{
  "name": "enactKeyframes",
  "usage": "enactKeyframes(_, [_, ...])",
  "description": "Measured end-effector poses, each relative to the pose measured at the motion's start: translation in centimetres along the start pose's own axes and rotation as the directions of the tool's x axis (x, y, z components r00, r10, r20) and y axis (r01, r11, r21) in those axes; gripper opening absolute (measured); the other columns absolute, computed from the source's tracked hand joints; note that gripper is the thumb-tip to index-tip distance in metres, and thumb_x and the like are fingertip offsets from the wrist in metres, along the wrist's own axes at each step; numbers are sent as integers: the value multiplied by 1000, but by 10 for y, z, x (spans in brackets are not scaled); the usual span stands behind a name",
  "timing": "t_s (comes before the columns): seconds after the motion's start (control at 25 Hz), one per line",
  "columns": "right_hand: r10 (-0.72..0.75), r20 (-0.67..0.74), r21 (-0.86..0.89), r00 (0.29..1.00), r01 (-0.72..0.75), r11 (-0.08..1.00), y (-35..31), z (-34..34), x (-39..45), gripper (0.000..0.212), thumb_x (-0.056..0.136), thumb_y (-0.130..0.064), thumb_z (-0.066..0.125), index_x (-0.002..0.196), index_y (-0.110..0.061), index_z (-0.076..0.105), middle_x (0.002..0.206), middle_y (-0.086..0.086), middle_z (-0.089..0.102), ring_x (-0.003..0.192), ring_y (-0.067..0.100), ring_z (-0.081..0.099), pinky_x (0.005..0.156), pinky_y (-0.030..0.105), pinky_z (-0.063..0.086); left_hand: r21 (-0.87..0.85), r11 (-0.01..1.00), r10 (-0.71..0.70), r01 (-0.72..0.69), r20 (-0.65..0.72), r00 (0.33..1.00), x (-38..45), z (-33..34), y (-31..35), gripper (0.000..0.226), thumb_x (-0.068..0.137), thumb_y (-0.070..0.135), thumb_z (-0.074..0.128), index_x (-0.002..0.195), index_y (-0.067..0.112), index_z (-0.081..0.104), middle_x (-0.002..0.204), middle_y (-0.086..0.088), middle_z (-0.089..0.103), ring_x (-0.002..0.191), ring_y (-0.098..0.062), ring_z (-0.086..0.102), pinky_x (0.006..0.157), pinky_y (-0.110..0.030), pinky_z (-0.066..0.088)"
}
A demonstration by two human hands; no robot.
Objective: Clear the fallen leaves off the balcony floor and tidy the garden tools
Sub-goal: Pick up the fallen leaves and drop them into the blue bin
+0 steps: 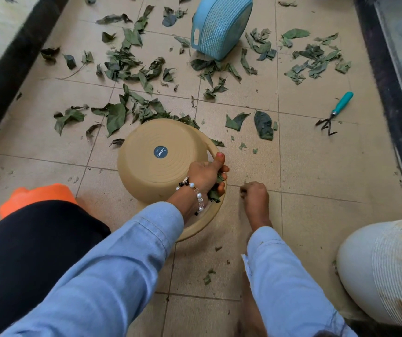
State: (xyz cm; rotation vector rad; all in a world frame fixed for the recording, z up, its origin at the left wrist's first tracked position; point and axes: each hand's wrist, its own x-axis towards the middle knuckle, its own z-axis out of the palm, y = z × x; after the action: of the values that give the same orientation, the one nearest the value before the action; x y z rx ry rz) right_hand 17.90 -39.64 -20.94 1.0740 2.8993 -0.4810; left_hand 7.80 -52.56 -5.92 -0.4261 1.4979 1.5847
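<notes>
Green fallen leaves [132, 66] lie scattered across the tiled balcony floor, thickest in the far half. A beige plastic pot [156, 171] lies tipped on its side in front of me, its base facing up. My left hand [206, 176] grips a bunch of leaves [215, 193] against the pot's rim. My right hand [254, 194] is down on the tiles just right of it, fingers curled, pinching a small leaf scrap. A hand rake with a teal handle [337, 111] lies on the floor at the right.
A light blue woven basket [222, 26] lies on its side at the far middle. A white ribbed planter [384, 268] stands at the near right. An orange object [37, 194] shows beside my dark knee. A dark ledge runs along the left, a glass door frame along the right.
</notes>
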Motion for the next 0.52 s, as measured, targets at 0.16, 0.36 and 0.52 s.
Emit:
enactKeyframes(0.16, [131, -29, 141, 991, -126, 982, -13, 0, -4, 20, 83, 6, 60, 93, -4, 73, 91, 13, 71, 84, 25, 65, 75, 26, 52, -87, 996, -13, 17, 39, 999, -11, -4, 3, 39, 94, 31, 60, 71, 1, 58, 54, -8, 51, 32, -15, 43, 36, -17, 41])
enactKeyframes(0.36, [471, 3, 908, 882, -200, 369, -71, -85, 19, 19, 73, 5, 74, 83, -11, 71, 81, 6, 72, 75, 14, 68, 81, 36, 58, -244, 970, 42, -22, 75, 996, -22, -21, 26, 27, 97, 17, 55, 76, 1, 57, 65, -14, 53, 43, -19, 54, 45, -26, 54])
enactKeyframes(0.52, [21, -16, 971, 1000, 10, 239, -143, -164, 27, 23, 70, 12, 74, 87, -3, 66, 79, 12, 68, 68, 14, 67, 66, 27, 57, -364, 926, 106, -97, 4, 994, -28, -36, 57, 24, 100, 16, 49, 80, 4, 55, 71, -16, 54, 51, -21, 52, 45, -29, 50])
